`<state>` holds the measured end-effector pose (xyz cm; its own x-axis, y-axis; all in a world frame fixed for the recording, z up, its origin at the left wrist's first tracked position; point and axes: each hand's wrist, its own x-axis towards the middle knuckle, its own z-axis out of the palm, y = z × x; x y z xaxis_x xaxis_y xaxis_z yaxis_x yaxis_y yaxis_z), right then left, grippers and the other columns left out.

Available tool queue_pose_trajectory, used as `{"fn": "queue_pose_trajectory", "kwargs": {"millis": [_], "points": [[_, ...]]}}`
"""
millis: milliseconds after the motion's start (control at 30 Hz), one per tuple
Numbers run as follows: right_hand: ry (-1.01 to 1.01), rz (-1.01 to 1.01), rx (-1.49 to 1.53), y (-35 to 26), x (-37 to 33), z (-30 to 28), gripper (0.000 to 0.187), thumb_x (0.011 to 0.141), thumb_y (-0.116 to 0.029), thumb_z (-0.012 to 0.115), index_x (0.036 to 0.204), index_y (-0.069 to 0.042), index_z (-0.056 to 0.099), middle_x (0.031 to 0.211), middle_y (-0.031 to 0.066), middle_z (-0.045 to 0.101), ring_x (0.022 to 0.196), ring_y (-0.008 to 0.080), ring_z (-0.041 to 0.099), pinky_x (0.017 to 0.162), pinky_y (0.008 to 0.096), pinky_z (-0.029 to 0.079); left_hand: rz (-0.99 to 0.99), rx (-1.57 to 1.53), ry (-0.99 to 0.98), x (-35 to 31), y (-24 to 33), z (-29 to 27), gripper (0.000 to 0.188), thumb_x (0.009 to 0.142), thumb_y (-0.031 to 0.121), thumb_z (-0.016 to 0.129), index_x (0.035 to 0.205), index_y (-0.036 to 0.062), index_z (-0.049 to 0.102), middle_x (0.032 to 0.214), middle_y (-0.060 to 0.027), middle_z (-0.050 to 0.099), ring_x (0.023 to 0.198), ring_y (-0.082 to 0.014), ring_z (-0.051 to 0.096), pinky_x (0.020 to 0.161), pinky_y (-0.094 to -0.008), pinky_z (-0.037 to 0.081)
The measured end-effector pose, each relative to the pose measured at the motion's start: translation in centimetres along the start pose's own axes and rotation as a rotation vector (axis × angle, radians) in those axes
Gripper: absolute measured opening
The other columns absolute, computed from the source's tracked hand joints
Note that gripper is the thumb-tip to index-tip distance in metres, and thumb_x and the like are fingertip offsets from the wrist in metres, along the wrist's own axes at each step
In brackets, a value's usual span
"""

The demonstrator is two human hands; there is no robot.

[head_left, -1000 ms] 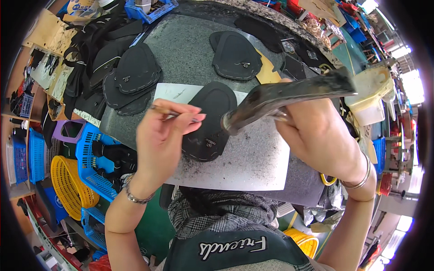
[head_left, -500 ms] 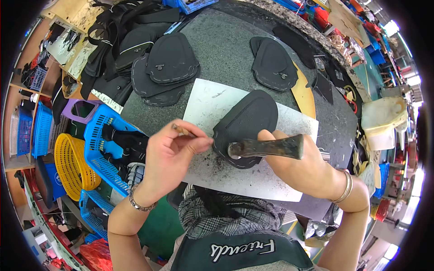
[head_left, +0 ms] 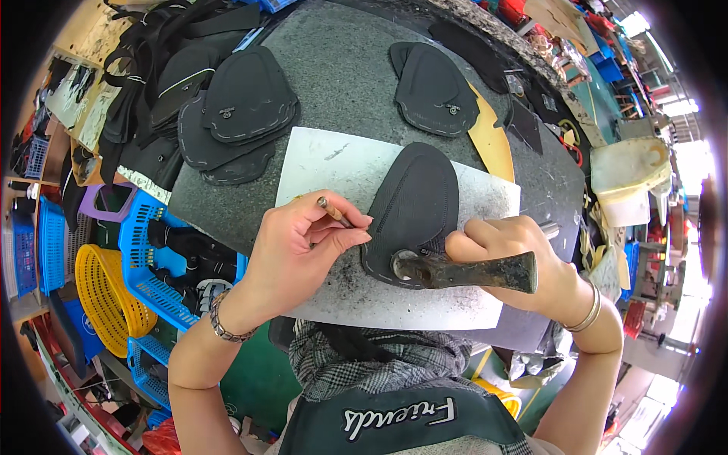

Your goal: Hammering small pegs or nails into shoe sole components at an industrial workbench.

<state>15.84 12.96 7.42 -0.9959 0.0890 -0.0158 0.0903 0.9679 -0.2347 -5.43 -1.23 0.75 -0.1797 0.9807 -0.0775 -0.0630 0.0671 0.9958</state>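
Note:
A black leather-like piece (head_left: 415, 201), rounded at the top with pale dashes along its lower edge, lies on a white board (head_left: 318, 163). At its left edge, my left hand (head_left: 299, 243) pinches a short brown rod-shaped tool (head_left: 335, 213) with a metal-looking end. Closed around a hammer, my right hand (head_left: 523, 250) is at the piece's lower right. The dark, worn hammer head (head_left: 470, 274) reaches across the lower part of the piece, its round face to the left. Most of the handle is hidden by my hand.
Similar black pieces are stacked (head_left: 246, 102) at the back left and in a second pile (head_left: 434, 95) at the back right, beside a yellow sheet (head_left: 491, 140). Blue baskets (head_left: 136, 235) and a yellow basket (head_left: 114, 292) stand left of the table.
The view has shifted slightly. My left fingertips are now closer over the piece's left edge, with the rod tilted differently. The hammer head has moved lower and towards the right.

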Motion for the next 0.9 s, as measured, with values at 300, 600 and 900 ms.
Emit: {"fn": "queue_pose_trajectory", "kwargs": {"millis": [300, 600, 900], "points": [[0.037, 0.024, 0.024, 0.2, -0.8, 0.7, 0.018, 0.077, -0.008, 0.061, 0.093, -0.009, 0.053, 0.063, 0.0045, 0.041, 0.048, 0.0209, 0.052, 0.041, 0.0342, 0.041, -0.069, 0.089, -0.004, 0.3, 0.4, 0.4, 0.010, 0.085, -0.012, 0.057, 0.089, -0.0023, 0.058, 0.090, -0.0102, 0.066, 0.096, -0.0176, 0.065, 0.084, -0.0268, 0.052], [0.383, 0.009, 0.280, -0.8, 1.0, -5.3, 0.034, 0.079, 0.008, 0.059, 0.112, 0.001, 0.055, 0.100, 0.0141, 0.058, 0.078, 0.0179, 0.059, 0.065, 0.0318, 0.047, 0.375, 0.699, 0.077, -0.8, 0.2, 2.0, 0.016, 0.079, -0.002, 0.066, 0.091, 0.0045, 0.059, 0.083, -0.0091, 0.057, 0.062, -0.0277, 0.057, 0.056, -0.0345, 0.048], [0.271, 0.150, 0.102, -2.3, 1.6, -5.7, 0.029, 0.075, 0.009, 0.058, 0.102, 0.001, 0.057, 0.083, 0.0098, 0.051, 0.062, 0.0193, 0.048, 0.055, 0.0293, 0.039, 0.059, 0.260, 0.129, 0.4, 0.5, 1.1, 0.004, 0.086, 0.002, 0.062, 0.088, -0.0014, 0.059, 0.074, -0.0068, 0.067, 0.070, -0.0098, 0.065, 0.064, -0.0232, 0.049]]}}
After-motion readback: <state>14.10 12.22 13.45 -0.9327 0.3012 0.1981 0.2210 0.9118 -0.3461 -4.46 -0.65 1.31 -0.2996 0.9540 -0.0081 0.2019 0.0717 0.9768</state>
